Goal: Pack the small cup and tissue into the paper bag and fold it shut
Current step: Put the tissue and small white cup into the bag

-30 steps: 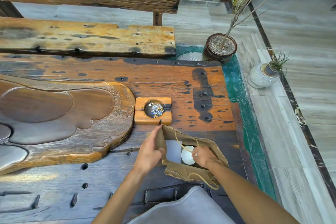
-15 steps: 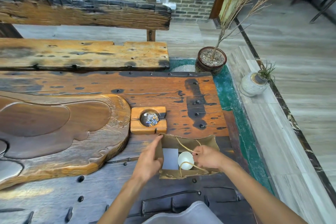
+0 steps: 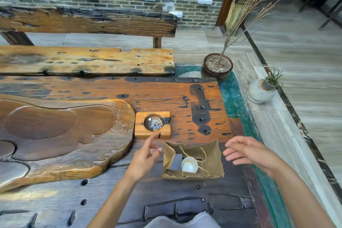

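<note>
The head view shows us one brown paper bag (image 3: 211,157) standing open on the dark wooden table (image 3: 185,96), near its right end. Inside the bag we count two things: one small white cup (image 3: 189,165), lying tilted with its mouth turned toward us, and one pale tissue (image 3: 176,161) just to the left of the cup, against the bag's left wall. Two twine handles (image 3: 202,153) hang loosely into the bag's mouth. We see two bare hands, and neither one touches the bag. The left hand (image 3: 146,157) is just beside the bag's left edge, its fingers spread apart and holding nothing. The right hand (image 3: 246,151) is near the bag's right edge, also with the fingers apart and empty. Behind the bag stands one square wooden ashtray (image 3: 142,131) with a round hollow, and to the left lies one large carved wooden tea tray (image 3: 55,135). Beyond the table is one rough wooden bench (image 3: 83,61). On the floor at the right we count two pots: one dark plant pot (image 3: 217,68) with dry twigs and one pale grey round vase (image 3: 259,91) with a small green plant.
</note>
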### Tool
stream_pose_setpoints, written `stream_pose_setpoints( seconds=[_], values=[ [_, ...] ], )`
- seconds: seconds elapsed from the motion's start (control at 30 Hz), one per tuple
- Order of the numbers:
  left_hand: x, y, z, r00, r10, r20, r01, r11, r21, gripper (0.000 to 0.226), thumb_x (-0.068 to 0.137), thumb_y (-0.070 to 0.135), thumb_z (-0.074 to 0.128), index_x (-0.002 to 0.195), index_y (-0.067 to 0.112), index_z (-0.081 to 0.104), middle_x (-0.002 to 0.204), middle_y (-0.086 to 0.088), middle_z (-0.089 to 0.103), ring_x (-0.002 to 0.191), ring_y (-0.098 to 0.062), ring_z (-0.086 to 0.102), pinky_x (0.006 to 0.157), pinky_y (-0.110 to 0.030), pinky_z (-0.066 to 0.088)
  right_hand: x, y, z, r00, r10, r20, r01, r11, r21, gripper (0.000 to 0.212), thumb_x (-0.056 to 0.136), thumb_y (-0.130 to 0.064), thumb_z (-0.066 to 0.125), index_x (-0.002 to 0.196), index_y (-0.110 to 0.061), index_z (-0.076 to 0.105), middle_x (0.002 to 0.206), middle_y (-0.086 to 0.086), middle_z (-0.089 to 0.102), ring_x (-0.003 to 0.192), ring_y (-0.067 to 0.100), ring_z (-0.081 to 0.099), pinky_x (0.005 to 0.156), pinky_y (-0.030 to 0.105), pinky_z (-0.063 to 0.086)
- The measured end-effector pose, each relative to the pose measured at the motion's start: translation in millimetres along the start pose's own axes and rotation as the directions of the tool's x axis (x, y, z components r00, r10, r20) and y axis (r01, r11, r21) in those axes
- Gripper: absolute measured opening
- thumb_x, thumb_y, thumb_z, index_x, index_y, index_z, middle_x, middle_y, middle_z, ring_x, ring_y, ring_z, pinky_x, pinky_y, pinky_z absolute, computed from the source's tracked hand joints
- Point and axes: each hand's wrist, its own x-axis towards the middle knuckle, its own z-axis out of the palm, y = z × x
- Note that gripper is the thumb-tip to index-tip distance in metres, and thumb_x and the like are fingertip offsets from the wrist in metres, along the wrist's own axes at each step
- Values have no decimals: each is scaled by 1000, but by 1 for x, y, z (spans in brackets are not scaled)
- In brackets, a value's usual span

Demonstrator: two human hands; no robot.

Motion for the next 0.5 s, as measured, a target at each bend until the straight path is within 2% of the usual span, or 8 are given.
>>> stream_pose_setpoints(
  seconds=[0.1, 0.17, 0.2, 0.3, 0.4, 0.43, 0.5],
  values=[
    [6, 2, 0, 981, -193, 1, 190, 966, -176, 41, 99, 34, 51, 139, 26, 45, 111, -10, 66, 73, -14, 58, 75, -31, 52, 24, 19, 0, 988, 46, -146, -33, 996, 87, 21, 100, -25, 52, 109, -10, 64, 97, 11, 77, 96, 28, 73, 92, 47, 57],
    [13, -3, 3, 939, -338, 58, 339, 891, -303, 41, 99, 44, 47, 134, 22, 49, 109, -9, 69, 81, -19, 59, 85, -41, 55, 41, 34, 7, 978, 105, -181, -77, 985, 157, 30, 101, -35, 49, 114, -10, 61, 103, 9, 75, 100, 25, 69, 94, 48, 56],
    [17, -8, 6, 915, -394, 90, 400, 851, -341, 46, 98, 50, 44, 134, 22, 49, 109, -7, 70, 85, -21, 60, 87, -44, 55, 48, 41, 13, 975, 146, -165, -116, 977, 180, 36, 101, -41, 47, 118, -11, 59, 107, 9, 73, 102, 25, 68, 94, 47, 55],
    [30, -22, 16, 843, -513, 161, 535, 769, -351, 62, 94, 67, 31, 137, 27, 47, 112, -6, 72, 99, -26, 64, 81, -43, 56, 73, 63, 32, 948, 313, -56, -286, 915, 284, 53, 98, -55, 42, 131, -14, 52, 125, 15, 65, 109, 31, 63, 95, 49, 52],
    [39, -31, 27, 782, -582, 223, 623, 714, -320, 74, 89, 75, 19, 144, 31, 40, 121, -11, 67, 109, -31, 60, 71, -42, 54, 101, 87, 46, 908, 416, -43, -375, 856, 355, 69, 88, -71, 42, 134, -20, 53, 137, 15, 58, 117, 33, 60, 98, 51, 51],
    [40, -32, 31, 767, -593, 245, 641, 694, -326, 76, 88, 77, 17, 146, 32, 38, 125, -12, 64, 110, -31, 59, 68, -40, 52, 110, 95, 50, 905, 423, -35, -385, 853, 352, 74, 84, -76, 41, 133, -23, 55, 135, 12, 61, 118, 32, 60, 99, 52, 51],
    [43, -33, 38, 744, -608, 278, 668, 665, -333, 75, 88, 76, 14, 147, 34, 35, 128, -14, 61, 111, -33, 57, 66, -36, 48, 115, 98, 59, 903, 428, -27, -393, 851, 349, 71, 84, -77, 38, 120, -22, 65, 115, 9, 71, 109, 29, 65, 99, 51, 52]
  ],
)
